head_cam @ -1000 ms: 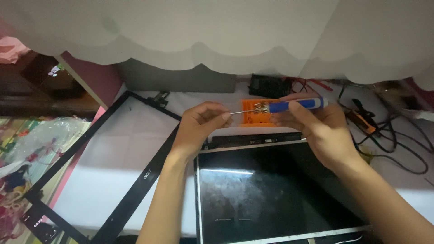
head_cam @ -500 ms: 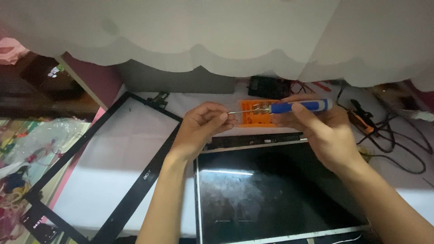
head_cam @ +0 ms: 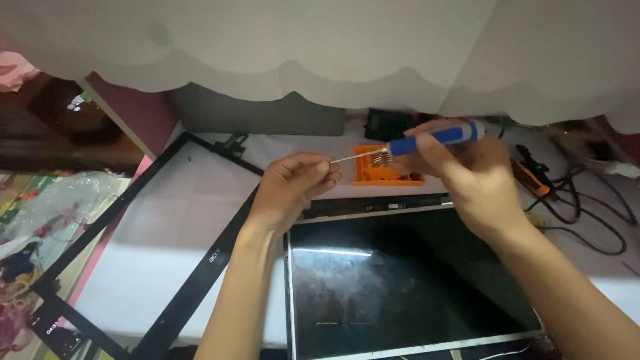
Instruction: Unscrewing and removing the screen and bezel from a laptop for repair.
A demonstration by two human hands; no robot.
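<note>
Right hand (head_cam: pixel 477 177) grips the blue screwdriver (head_cam: pixel 427 140) – left hand (head_cam: pixel 293 187) pinches its metal tip, above the screen (head_cam: pixel 400 287) and orange tray (head_cam: pixel 373 175).

Just beyond the right hand (head_cam: pixel 467 180) the orange tray (head_cam: pixel 387 170) blocks the way, and a tangle of black cables (head_cam: pixel 587 200) crowds its right. Below both hands the dark screen panel (head_cam: pixel 400 280) fills the desk. Left of the left hand (head_cam: pixel 293 190), bare white desk (head_cam: pixel 167 227) inside the black bezel frame (head_cam: pixel 200 280) leaves open passage.
</note>
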